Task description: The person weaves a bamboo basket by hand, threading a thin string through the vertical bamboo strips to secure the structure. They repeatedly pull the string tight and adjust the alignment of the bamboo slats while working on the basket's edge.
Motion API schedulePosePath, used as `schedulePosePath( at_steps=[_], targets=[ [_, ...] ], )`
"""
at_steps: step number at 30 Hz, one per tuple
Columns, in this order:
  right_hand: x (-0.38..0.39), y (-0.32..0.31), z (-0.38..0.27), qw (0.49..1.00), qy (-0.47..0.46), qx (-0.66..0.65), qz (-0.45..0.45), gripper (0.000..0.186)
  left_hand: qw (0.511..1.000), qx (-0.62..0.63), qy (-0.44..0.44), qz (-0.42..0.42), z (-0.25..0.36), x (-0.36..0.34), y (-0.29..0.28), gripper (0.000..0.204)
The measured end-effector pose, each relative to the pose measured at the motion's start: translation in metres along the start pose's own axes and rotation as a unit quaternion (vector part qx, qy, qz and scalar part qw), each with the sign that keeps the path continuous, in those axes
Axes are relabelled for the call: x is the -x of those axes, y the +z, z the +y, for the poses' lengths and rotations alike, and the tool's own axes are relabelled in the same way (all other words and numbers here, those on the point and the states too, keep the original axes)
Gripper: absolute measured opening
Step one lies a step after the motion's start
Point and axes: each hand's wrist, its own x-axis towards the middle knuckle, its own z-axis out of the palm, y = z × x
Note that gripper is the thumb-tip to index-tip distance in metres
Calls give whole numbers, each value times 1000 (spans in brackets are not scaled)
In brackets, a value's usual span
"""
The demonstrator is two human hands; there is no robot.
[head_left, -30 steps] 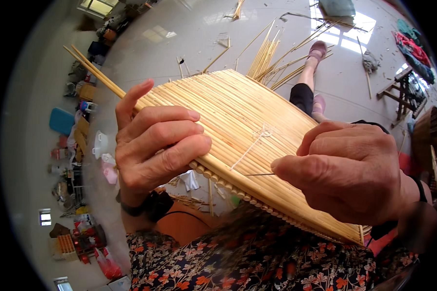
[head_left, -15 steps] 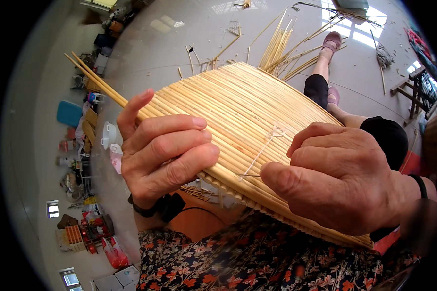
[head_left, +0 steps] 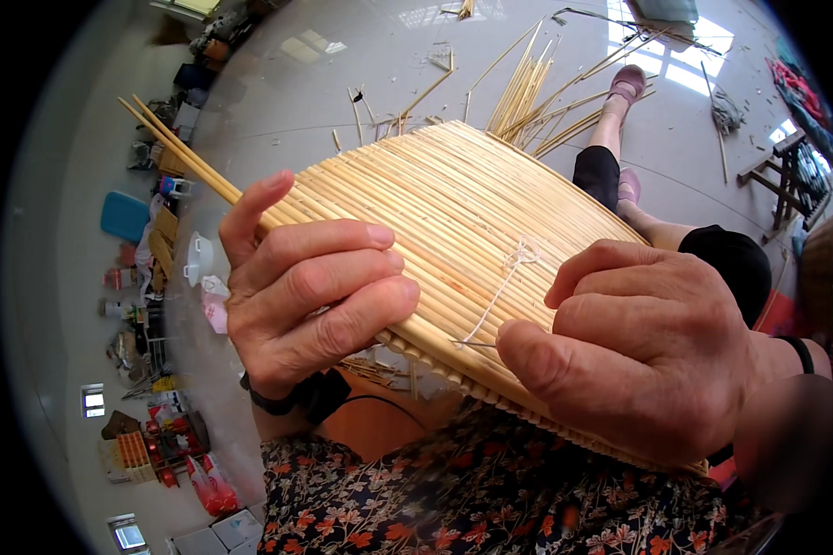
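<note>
Across my lap lies a panel of pale yellow stalks (head_left: 435, 199) laid side by side, tilted, with a stepped near edge of cut ends. My left hand (head_left: 310, 301) wraps round its left edge, thumb hidden underneath and index finger raised. Two longer stalks (head_left: 178, 148) stick out past that hand to the upper left. My right hand (head_left: 652, 347) is closed over the panel, pinching a thin metal needle (head_left: 475, 344) whose tip lies on the outermost stalks. White thread (head_left: 491, 305) runs from the needle's tip up to a small loose tangle on the panel.
Loose stalks (head_left: 525, 97) lie on the grey floor beyond the panel, near a pink shoe (head_left: 628, 83) on an outstretched leg. At right stands a dark wooden stool (head_left: 783, 185). Along the left wall sit a blue lid-like panel (head_left: 124, 215), a white basin (head_left: 198, 257) and assorted clutter.
My right hand and the needle have dipped very slightly toward the near edge. My left hand keeps its grip, and the panel stays almost in place.
</note>
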Motion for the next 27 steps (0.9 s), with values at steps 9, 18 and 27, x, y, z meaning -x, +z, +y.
schedulePosePath(
  at_steps=[9, 18, 27],
  targets=[
    [-15, -19, 12, 995, 27, -75, -54, 25, 999, 8, 33, -19, -6, -16, -3, 18],
    [-7, -64, 24, 968, 222, -97, -58, 13, 981, 88, 165, 48, -46, -76, 27, 28],
    [4, -78, 31, 954, 291, -71, -22, 15, 963, 104, 231, 94, -61, -106, 54, 30]
  ],
)
